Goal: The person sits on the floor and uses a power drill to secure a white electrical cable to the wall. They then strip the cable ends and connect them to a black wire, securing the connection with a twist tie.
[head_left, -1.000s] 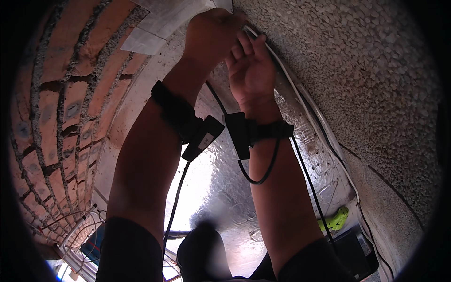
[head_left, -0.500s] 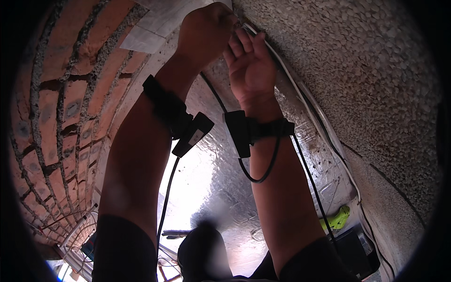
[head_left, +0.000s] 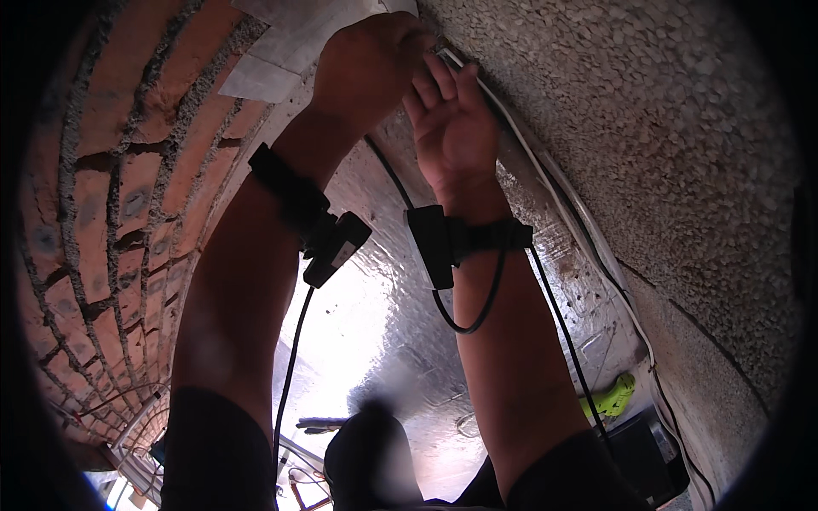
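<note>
My left hand (head_left: 366,68) is at the top, its back towards me and its fingers curled closed. Whatever those fingers hold is hidden. Just right of it, my right hand (head_left: 456,136) is palm up with fingers stretched out, the fingertips close to the left hand's fingers. A white cable (head_left: 520,136) begins near both hands and runs down along the foot of the pebbled wall. Each wrist wears a black strap with a small black box; one is the left wrist box (head_left: 336,249), the other the right wrist box (head_left: 430,247).
A brick wall (head_left: 128,200) rises on the left, a pebble-covered wall (head_left: 665,145) on the right. Between them lies a shiny silvery surface (head_left: 426,341). A yellow-green object (head_left: 613,396) and a black case (head_left: 643,460) sit at the lower right. Dark wires trail from my wrists.
My left hand and wrist have shifted slightly down and left, and the left wrist box has turned a little. My right hand has barely moved.
</note>
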### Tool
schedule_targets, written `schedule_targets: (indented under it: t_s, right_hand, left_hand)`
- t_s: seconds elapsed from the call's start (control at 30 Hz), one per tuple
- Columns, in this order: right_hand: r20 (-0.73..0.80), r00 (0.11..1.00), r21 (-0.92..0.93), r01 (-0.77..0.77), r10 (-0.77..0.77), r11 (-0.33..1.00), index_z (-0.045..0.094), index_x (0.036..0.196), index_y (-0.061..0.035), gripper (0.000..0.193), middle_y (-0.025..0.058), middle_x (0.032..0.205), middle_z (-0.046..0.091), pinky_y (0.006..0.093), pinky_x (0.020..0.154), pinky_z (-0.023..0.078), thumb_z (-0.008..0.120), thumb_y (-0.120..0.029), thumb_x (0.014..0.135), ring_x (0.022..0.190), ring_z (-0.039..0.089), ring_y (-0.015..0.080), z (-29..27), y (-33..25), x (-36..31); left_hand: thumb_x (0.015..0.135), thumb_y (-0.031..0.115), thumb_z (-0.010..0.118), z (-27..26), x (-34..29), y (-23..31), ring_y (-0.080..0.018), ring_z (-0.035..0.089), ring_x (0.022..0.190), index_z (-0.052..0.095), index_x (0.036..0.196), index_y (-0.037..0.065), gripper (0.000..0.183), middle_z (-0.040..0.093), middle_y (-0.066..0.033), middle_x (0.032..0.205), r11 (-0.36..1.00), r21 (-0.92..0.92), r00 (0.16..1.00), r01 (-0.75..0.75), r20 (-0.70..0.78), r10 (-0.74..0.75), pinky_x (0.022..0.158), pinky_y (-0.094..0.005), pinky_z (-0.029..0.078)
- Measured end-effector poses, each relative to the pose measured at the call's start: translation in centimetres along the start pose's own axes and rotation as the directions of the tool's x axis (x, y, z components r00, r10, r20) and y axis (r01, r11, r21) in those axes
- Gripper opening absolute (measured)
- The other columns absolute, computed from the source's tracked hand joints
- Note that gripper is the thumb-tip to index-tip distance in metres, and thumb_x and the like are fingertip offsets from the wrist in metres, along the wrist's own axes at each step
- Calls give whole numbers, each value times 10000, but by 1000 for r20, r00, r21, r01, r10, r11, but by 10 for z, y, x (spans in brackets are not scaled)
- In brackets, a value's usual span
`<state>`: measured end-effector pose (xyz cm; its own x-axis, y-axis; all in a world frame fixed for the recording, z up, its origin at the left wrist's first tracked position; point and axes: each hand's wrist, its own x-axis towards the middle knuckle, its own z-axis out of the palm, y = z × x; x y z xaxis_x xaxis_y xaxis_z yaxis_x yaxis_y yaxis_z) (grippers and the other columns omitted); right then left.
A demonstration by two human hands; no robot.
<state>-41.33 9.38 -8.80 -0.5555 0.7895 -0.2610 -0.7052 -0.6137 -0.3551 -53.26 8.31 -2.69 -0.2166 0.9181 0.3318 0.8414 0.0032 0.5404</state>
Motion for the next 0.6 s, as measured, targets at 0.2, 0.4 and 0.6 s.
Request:
schedule_targets:
  t_s: [0.2,0.4,0.6]
  right_hand:
    - [10,1000,-13,3,-2,1000,93,1467,9,789,168,1401,416,451,1124,236,472,-460,958,1310,384,296,4,0,0]
    - [-2,1000,-5,-7,7,1000,200,1432,35,711,162,1398,420,442,1124,245,452,-444,970,1299,395,304,-2,0,-1]
    - [32,999,67,-11,9,998,304,1414,-23,537,157,1459,363,425,1128,264,442,-308,980,1344,342,307,-7,-1,3]
  left_hand:
    - [866,175,565,-16,-9,-7,-266,662,834,675,926,71,162,675,-119,930,928,294,970,-229,-7,242,703,-351,536]
    - [888,114,583,-60,-119,6,-226,656,788,645,996,52,140,650,-108,988,938,304,982,-168,137,131,704,-304,540]
    - [865,132,640,-129,-311,75,-186,663,725,655,1003,54,159,676,-93,818,651,106,578,752,369,-728,660,-294,520]
